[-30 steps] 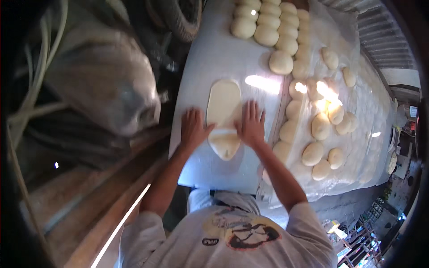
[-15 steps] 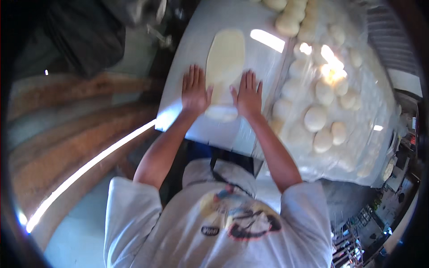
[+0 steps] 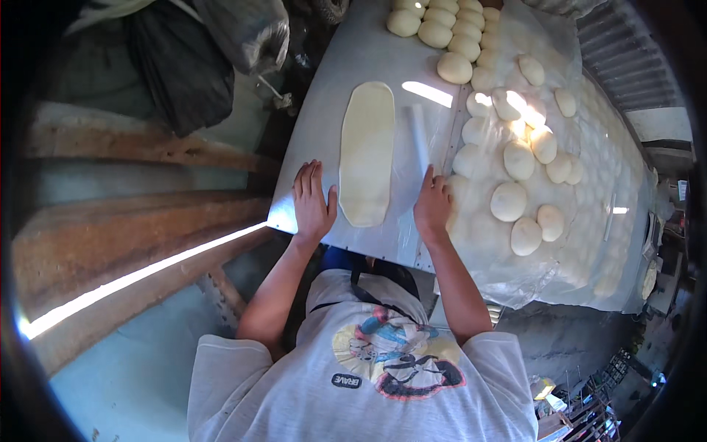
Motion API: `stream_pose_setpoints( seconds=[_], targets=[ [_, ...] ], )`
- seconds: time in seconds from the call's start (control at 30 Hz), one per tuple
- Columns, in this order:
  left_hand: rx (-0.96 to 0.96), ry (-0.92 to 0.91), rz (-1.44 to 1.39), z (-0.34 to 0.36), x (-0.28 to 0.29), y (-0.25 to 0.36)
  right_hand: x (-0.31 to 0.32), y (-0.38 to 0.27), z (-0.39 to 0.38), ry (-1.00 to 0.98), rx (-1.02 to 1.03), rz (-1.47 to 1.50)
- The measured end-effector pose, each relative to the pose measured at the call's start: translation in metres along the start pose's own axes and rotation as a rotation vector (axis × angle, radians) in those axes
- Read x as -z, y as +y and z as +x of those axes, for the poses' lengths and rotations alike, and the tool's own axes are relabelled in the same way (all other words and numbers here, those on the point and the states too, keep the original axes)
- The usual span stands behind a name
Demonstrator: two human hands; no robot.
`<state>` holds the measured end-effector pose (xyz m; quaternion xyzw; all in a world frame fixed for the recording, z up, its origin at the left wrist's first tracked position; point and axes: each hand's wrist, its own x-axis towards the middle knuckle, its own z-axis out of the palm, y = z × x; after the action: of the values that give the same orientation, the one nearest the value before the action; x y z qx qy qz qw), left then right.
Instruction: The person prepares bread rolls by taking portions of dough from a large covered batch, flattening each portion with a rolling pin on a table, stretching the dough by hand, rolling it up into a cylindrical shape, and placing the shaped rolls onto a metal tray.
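A long, flattened oval sheet of dough (image 3: 367, 155) lies on the smooth metal tabletop (image 3: 317, 110) in front of me. To its left, my left hand (image 3: 313, 205) is open, palm down near the table edge, fingers stretched and thumb apart, with nothing in it. On the other side, my right hand (image 3: 433, 206) has its fingers curled around the near end of a pale rolling pin (image 3: 420, 136), index finger along it. The pin points away from me beside the dough, slightly blurred; its near end is hidden by the hand.
Round dough balls (image 3: 436, 34) sit in rows at the far edge. More balls (image 3: 509, 202) lie on and under clear plastic sheeting (image 3: 574, 258) to the right. Wooden beams (image 3: 147, 221) run along the left, below a dark hanging bag (image 3: 177, 66).
The rolling pin, crosswise over the dough's near end under both hands, now lies lengthwise at its right with my right hand. My left hand has come off the pin. The dough sheet looks longer.
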<state>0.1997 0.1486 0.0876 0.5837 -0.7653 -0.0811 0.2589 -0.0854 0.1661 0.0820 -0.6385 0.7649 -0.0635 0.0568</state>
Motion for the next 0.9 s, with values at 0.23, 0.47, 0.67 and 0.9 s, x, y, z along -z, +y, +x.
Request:
stream_pose_setpoints(
  seconds=[0.23, 0.47, 0.67, 0.9],
  targets=[
    [0.159, -0.114, -0.574, 0.153, -0.063, -0.034, 0.010, -0.071, 0.163, -0.007, 0.071, 0.185],
    [-0.259, -0.111, -0.296, 0.265, -0.125, -0.053, -0.032, -0.093, 0.241, -0.250, 0.003, 0.178],
    [0.079, -0.704, -0.981, 0.272, -0.034, -0.031, 0.052, -0.040, 0.219, -0.356, 0.224, 1.039],
    [-0.066, -0.640, -0.959, 0.290, 0.148, 0.043, 0.241, -0.042, 0.221, -0.702, 0.415, 1.221]
  ],
)
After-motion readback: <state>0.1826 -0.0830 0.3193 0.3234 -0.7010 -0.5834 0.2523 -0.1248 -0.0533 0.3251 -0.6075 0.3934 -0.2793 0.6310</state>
